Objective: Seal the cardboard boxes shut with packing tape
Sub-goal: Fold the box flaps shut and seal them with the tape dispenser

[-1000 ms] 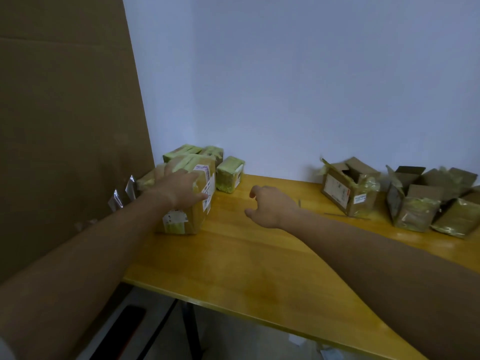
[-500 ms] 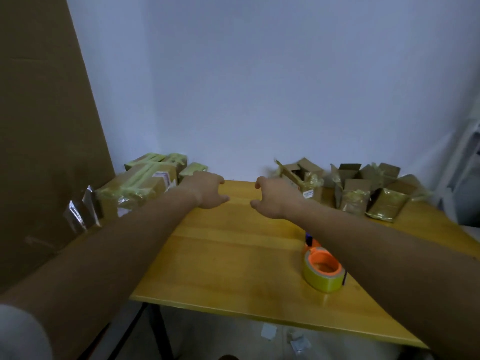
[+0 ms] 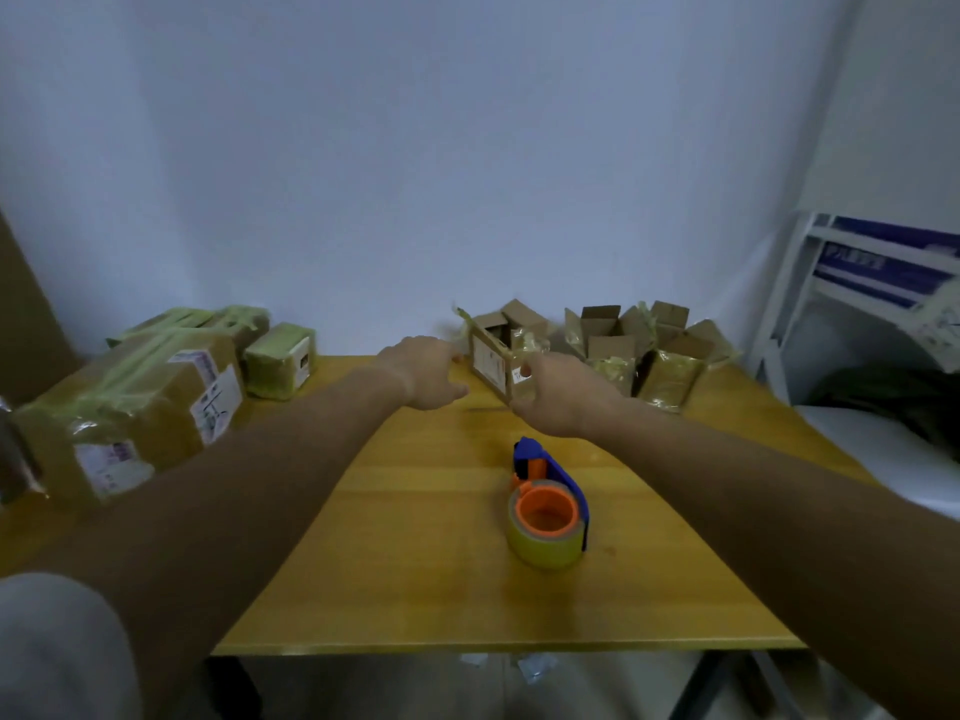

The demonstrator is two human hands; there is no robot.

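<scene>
Both your arms were stretched forward over the wooden worktop toward its far edge. Your right hand had reached the nearest open cardboard box, which sat tilted with its flaps up and a white label on its near face; your fingers were curled round its near right corner, gripping it. Your left hand lay just left of that box, its fingers extended toward the box's left side; contact could not be confirmed from this view. Further open boxes, with flaps raised and yellowish tape remnants on them, were grouped behind and to the right against the wall. The tape dispenser, blue-framed with an orange hub and a yellow-green roll, lay on the worktop nearer you, under your right forearm and apart from both hands. Sealed parcels, taped and labelled, stood at the left end of the worktop.
</scene>
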